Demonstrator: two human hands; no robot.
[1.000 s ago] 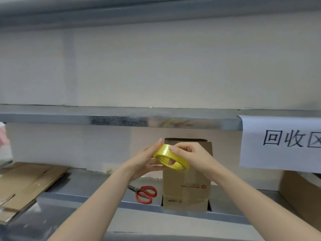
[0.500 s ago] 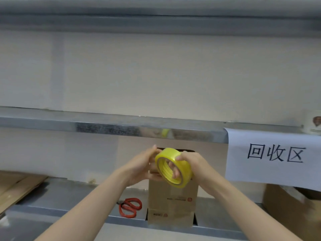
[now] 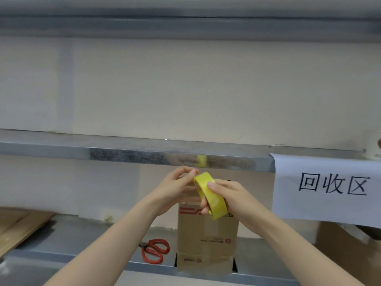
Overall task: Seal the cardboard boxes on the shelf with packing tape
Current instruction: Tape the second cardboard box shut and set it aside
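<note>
Far left, flattened cardboard (image 3: 18,226) lies on the lower shelf (image 3: 82,234), and grey shelf surface shows between it and the red-handled scissors (image 3: 155,250). Those sit near the front lip, at eight o'clock from the cardboard box (image 3: 206,240). The left hand (image 3: 175,188) pinches thumb and forefinger at the upper rim of the tape roll (image 3: 210,195). The yellow roll is tilted in front of the box's top, just under the upper shelf edge (image 3: 123,149). The right hand (image 3: 233,199) grips it, thumb on the outer face and fingers through the core. The box stands upright at the lip. At three o'clock hangs a paper sign (image 3: 329,188).
</note>
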